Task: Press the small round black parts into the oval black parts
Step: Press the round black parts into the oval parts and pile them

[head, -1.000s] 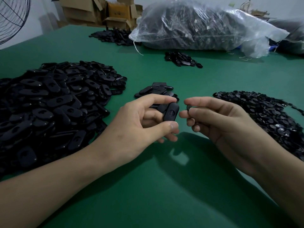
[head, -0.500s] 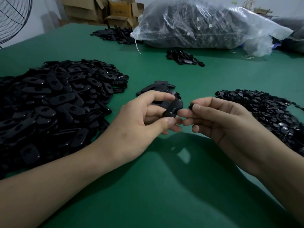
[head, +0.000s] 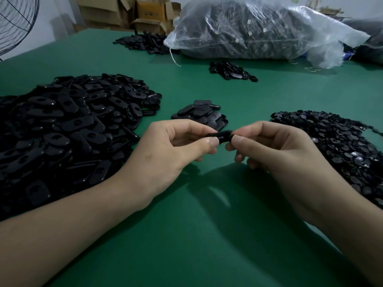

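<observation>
1. The step in hand looks like the pressing itself. Both hands meet above the green desk (head: 186, 245) on one oval black part (head: 222, 135), held in the air between them and seen nearly edge-on.
2. The left hand (head: 165, 148) has its grip closed: thumb below and forefinger above pinch the near-left end of the part, with the other fingers curled underneath.
3. The right hand (head: 275, 148) also has its grip closed, thumb and forefinger pinching the part's right end. No small round piece shows there. It may be hidden under the fingertips or already seated, and which of these cannot be told.
4. The supply lies within reach. A large pile of oval parts (head: 62, 125) is on the left and a spread of small round parts (head: 342, 146) on the right. A small heap (head: 203, 114) sits just beyond the hands and is probably finished pieces.
5. The next move, as judged, calls for a firm squeeze square to the hole, with the left grip bracing the oval so it does not twist. A press that starts tilted could jam the round piece or pop it out.
6. Once it is seated flush, the part would likely go to the small heap. Each hand would then fetch a fresh piece from its own side.
</observation>
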The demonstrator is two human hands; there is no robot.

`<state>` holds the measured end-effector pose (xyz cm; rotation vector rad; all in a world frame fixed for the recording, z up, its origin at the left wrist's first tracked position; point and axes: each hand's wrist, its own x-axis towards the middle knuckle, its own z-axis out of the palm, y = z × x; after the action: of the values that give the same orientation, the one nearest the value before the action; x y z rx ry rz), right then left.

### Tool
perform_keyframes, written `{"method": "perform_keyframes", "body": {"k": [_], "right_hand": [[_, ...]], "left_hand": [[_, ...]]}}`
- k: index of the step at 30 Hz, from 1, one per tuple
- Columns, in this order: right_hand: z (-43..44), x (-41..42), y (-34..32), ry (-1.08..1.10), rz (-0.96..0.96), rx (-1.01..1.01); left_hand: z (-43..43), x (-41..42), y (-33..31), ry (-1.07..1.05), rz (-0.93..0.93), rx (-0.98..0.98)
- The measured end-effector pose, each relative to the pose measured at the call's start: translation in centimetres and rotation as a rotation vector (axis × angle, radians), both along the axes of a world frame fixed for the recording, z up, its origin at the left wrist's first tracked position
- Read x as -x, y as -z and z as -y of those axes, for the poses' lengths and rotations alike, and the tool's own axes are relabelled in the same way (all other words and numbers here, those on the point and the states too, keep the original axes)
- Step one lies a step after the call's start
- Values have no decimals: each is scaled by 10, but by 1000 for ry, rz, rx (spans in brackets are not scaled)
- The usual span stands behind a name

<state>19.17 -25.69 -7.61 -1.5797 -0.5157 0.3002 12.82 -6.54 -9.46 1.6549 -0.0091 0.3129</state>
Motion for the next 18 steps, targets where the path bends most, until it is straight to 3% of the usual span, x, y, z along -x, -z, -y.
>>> {"method": "perform_keyframes", "body": {"k": [8, 18], "right_hand": [[-1, 1, 7, 58, 53, 2], [-1, 2, 7, 88, 241, 147]], "left_hand": [[2, 1, -3, 38, -42, 48], [2, 3, -5, 47, -70, 51]]}}
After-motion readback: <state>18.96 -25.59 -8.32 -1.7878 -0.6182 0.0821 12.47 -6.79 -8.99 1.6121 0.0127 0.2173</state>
